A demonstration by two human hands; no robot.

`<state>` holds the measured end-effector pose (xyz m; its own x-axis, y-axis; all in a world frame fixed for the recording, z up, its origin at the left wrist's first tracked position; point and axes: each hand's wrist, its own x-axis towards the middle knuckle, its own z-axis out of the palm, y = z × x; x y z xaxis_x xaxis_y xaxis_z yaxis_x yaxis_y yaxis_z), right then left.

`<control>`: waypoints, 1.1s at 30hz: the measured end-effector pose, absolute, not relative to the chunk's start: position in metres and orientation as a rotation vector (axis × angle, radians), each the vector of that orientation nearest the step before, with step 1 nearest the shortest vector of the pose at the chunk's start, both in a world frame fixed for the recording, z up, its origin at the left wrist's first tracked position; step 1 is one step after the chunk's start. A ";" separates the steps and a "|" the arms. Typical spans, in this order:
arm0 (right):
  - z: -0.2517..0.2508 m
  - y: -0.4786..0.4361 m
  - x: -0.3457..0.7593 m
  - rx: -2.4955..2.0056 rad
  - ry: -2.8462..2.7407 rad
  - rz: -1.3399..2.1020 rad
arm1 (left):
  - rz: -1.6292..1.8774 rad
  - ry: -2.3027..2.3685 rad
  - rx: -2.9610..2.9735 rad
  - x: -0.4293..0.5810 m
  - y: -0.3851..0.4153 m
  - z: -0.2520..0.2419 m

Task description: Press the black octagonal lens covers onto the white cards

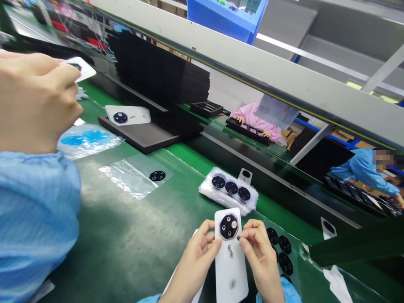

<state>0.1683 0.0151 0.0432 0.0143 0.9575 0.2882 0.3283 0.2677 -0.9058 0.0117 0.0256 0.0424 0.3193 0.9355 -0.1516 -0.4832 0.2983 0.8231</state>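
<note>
My left hand (202, 256) grips the left edge of a white phone back panel (232, 269), which stands upright with its black octagonal camera cover (229, 226) at the top. At the panel's right edge, my right hand (260, 252) pinches a tiny dark piece (238, 238) between thumb and index finger. Part of another white panel (197, 294) shows beneath my left wrist. Just beyond the held panel lies a stack of clear packs (229, 204) with black discs. More black round covers (285, 244) lie on a sheet to the right, partly behind my right hand.
At the left, a co-worker's hand (34, 97) holds a white panel (83, 70). A black tray (145, 145) bears another panel (135, 115). Plastic bags (126, 176) lie on the green table (120, 235). A dark rail (268, 181) runs behind; other people sit beyond it.
</note>
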 end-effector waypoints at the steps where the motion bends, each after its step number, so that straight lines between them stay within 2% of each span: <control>1: 0.043 0.016 0.169 -1.244 -1.501 0.797 | 1.055 0.724 0.751 0.012 0.026 0.043; 18: 0.052 0.015 0.169 -1.286 -1.206 0.950 | 0.946 0.737 0.686 0.013 0.028 0.045; 33: 0.054 0.018 0.182 -1.352 -1.330 0.699 | 0.884 0.690 0.602 0.013 0.028 0.050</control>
